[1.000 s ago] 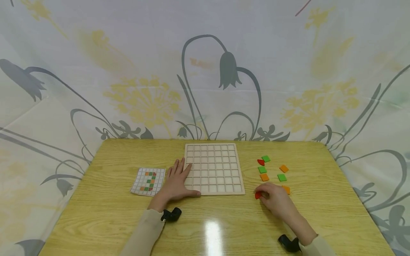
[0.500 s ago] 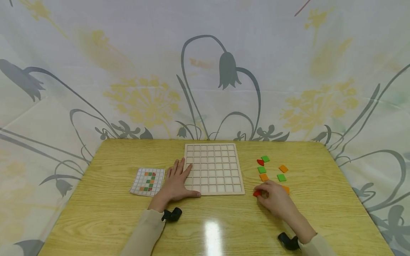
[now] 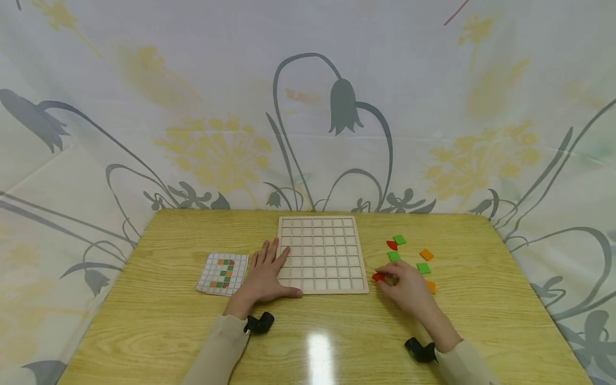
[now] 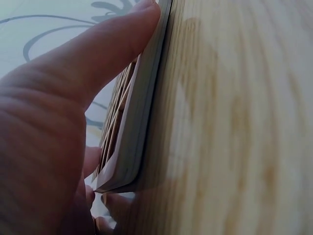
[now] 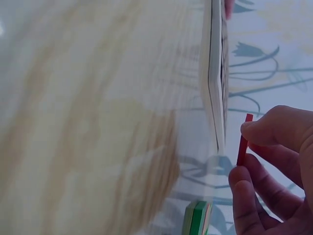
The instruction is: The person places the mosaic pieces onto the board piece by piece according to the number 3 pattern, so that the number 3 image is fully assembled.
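A pale wooden grid board (image 3: 322, 255) with square cells lies at the middle of the table. My left hand (image 3: 263, 275) rests on its left side, fingers straight and spread, the thumb along the near edge. Between thumb and fingers my right hand (image 3: 408, 286) pinches a red quarter-round tile (image 3: 378, 277), just right of the board. The right wrist view shows this red tile (image 5: 245, 139) edge-on, lifted off the table. Another red tile (image 3: 392, 245) lies farther back beside a green square tile (image 3: 399, 239).
More green tiles (image 3: 423, 268) and orange tiles (image 3: 426, 254) lie loose right of the board. Part of one orange tile (image 3: 431, 287) shows behind the right hand. A paper pattern card (image 3: 222, 274) with a coloured grid figure lies left of the left hand.
My right hand has moved left and away from me, toward the board, carrying the red tile. The left hand and the board have stayed in place.
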`<state>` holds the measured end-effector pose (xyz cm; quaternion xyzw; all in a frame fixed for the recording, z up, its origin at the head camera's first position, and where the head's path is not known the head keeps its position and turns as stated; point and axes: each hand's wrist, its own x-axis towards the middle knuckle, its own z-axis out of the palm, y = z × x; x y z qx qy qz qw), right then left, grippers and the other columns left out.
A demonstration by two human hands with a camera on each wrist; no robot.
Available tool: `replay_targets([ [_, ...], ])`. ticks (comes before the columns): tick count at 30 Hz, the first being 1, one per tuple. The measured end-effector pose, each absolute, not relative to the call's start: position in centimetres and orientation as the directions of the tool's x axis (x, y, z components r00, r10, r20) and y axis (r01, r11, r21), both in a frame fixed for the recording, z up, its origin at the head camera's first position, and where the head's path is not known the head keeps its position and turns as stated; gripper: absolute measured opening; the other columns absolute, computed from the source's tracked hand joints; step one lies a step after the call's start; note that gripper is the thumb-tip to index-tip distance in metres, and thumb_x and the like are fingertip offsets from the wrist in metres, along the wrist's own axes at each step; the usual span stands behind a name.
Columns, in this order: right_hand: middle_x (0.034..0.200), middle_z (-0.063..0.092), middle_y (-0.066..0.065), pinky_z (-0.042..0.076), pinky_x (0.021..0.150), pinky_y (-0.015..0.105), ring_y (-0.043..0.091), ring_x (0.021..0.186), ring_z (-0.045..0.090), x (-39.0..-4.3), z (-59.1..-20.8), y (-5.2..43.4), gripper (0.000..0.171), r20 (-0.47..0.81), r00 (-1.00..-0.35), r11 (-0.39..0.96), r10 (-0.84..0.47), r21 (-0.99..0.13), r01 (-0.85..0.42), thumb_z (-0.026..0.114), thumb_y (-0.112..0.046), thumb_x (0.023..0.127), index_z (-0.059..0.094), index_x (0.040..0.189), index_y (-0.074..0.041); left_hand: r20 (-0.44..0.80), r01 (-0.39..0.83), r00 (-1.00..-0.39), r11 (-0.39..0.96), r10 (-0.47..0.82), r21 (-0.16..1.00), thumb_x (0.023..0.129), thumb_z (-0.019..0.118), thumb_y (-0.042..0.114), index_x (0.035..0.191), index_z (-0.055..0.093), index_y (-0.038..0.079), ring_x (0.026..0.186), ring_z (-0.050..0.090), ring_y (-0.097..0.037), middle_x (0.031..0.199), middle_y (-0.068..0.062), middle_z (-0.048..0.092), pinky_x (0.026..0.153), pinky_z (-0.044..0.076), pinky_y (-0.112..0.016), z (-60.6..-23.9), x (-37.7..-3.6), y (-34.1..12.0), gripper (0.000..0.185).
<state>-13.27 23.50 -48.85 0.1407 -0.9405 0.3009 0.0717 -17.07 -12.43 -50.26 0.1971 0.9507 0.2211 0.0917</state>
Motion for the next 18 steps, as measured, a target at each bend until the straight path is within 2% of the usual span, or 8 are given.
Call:
replay_targets([
  [10,0.089,0.063,-0.001,0.054,0.070,0.032,0.016,0.080,0.061,-15.3,-48.9,22.0,0.023,0.211,-0.955,0.738,-0.206,-0.608,-0.294,0.080,-0.007,0.082,0.077,0.105,-0.005,-0.087,0.341,-0.903,0.823,0.421,0.454,0.075,0.074,0.068,0.160,0.024,0.014,0.150,-0.007,-0.039,0.166,-0.015,-0.001,0.117,0.002,-0.060,-50.1,-17.0,-12.3,0.113],
  [18,0.092,0.061,0.002,0.054,0.074,0.035,0.019,0.083,0.061,-17.8,-49.0,20.4,0.026,0.144,-0.974,0.703,-0.174,-0.675,-0.225,0.078,-0.011,0.085,0.076,0.110,-0.004,-0.094,0.342,-0.903,0.833,0.420,0.435,0.075,0.073,0.069,0.160,0.022,0.014,0.150,-0.007,-0.040,0.166,-0.015,-0.001,0.117,0.003,-0.061,-50.5,-17.1,-12.4,0.114],
])
